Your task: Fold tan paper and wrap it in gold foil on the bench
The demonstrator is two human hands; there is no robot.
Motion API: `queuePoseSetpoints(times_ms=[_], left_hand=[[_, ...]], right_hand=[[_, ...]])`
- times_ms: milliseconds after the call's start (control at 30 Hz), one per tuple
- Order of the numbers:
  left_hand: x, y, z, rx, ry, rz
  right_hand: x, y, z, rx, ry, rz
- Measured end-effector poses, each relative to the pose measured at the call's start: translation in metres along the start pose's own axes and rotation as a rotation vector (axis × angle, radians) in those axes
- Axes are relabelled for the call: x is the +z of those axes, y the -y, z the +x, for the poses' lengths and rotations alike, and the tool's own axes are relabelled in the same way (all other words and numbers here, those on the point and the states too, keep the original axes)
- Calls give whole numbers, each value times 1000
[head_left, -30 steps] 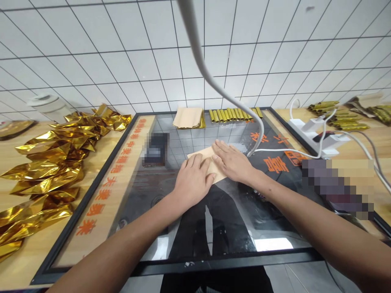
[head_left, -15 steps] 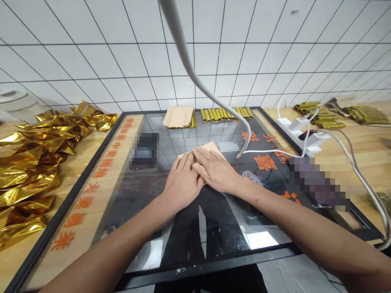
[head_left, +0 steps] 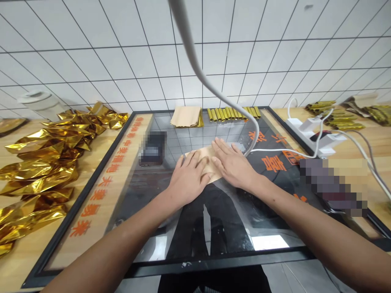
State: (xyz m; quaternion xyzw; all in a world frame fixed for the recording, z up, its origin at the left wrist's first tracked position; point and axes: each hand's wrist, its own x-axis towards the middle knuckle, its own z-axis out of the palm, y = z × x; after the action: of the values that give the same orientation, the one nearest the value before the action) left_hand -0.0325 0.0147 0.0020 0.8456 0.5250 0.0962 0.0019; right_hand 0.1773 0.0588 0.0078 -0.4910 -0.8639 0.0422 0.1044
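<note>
Glossy panel (head_left: pixel 146 183); tan paper (head_left: pixel 213 171) under left grip (head_left: pixel 187 179), right grip (head_left: pixel 234 166).

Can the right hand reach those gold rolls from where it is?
Probably yes: the right hand rests on the tan sheet, with the gold rolls beyond it on the glass panel. The white cable crosses in front of their right part, but the left end looks unobstructed.

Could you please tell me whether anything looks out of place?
Perhaps the white cable: it droops over the glass panel close to the right hand and tan paper, possibly in the way. No spill stands out.
</note>
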Motion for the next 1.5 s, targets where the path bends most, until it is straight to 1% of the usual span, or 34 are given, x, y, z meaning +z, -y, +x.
queuePoseSetpoints(times_ms=[100, 167, 267, 367, 467, 533, 633, 700, 833, 900, 967, 1067, 1133, 1233, 1300, 1400, 1500], left_hand=[[0, 4, 0, -8, 28, -23], [0, 6, 0, -10, 54, -21], [-1, 7, 0, -22, 70, -14], [-2, 7, -1, -27, 54, -26], [-3, 8, -1, -12, 42, -54], [-5, 8, -1, 20, 28, -78], [-8, 6, -1, 97, 13, -126], [-9, 3, -1, 165, 32, -169], [-7, -2, -2, 262, 62, -214], [-7, -2, -2, 269, 61, -217], [-6, -1, -2, 265, 68, -212], [-6, 2, -2, 260, 76, -194], [-6, 3, -2, 271, 75, -200], [-7, 3, -1, 310, 66, -245], [-7, 3, -1, 322, 60, -278], [-8, 2, 0, 304, 52, -299], [-9, 2, 0, 300, 53, -288]], right_hand=[[-1, 15, -8, -69, 32, 17], [2, 16, -9, -74, 65, 12], [7, 2, -5, -14, 76, -42], [8, -20, 0, 65, 40, -87], [5, -35, 2, 80, -16, -76], [2, -37, 1, 64, -55, -39], [-2, -31, -1, 22, -101, 43], [-4, -23, -3, -24, -104, 104], [-6, -9, -5, -151, -30, 196], [-5, -8, -5, -179, 34, 196], [-3, -14, -4, -152, 70, 144], [-1, -25, 0, -74, 60, 46], [-1, -28, 1, -40, 48, 22], [-5, -19, -1, -39, -4, 52], [-8, -7, -3, -94, -44, 109], [-7, 8, -7, -183, -15, 199], [-3, 9, -6, -193, 44, 216]])
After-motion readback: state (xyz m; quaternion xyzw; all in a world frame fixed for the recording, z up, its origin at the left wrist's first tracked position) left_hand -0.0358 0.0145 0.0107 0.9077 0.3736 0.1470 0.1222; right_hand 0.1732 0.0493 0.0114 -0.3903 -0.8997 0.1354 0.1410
